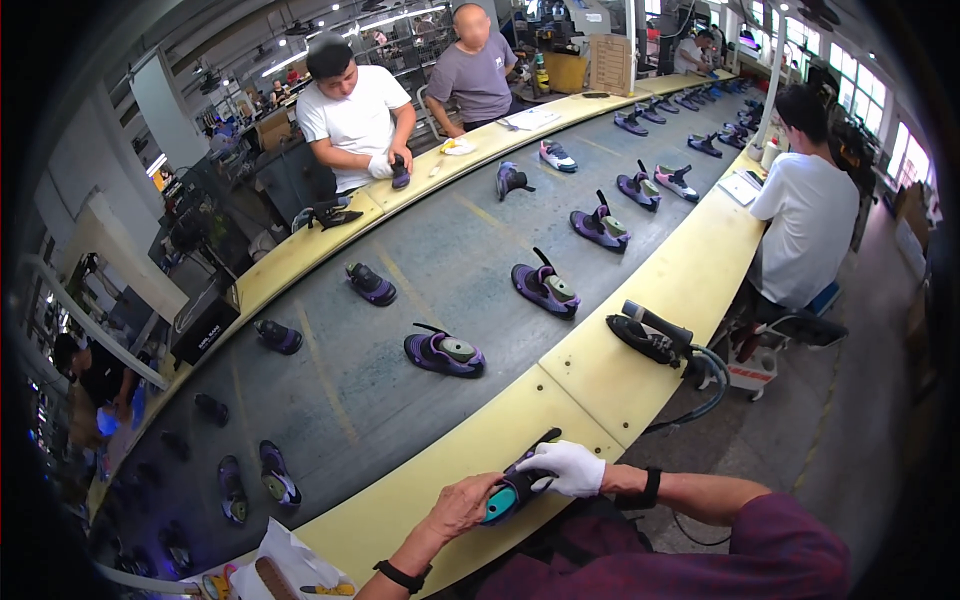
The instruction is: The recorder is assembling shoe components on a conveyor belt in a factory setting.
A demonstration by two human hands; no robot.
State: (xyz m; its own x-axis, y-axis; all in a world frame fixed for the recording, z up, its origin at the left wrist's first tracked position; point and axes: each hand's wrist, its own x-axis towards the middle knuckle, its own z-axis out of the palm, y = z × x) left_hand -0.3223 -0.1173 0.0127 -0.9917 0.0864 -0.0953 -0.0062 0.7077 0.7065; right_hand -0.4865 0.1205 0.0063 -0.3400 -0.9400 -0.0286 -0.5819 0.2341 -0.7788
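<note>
At the bench's (500, 430) near edge, left hand (463, 507) and right hand (570, 468) hold a shoe (517, 484), likely light, pliable, best gripped by its sides.

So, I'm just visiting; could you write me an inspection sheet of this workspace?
Surface: pale yellow ledge along a grey belt.
Job's things: black-and-purple shoe with teal inside, held over the ledge; similar shoes spaced along the belt.
Clutter: black handheld tool on the ledge; white sheet at lower left, items beside it partly cut off.
Hands: bare left hand and white-gloved right hand, both on the held shoe.
Cables: dark hose looping from the tool past the ledge's edge.
Surroundings: co-worker opposite handling a shoe; another person at right.
</note>
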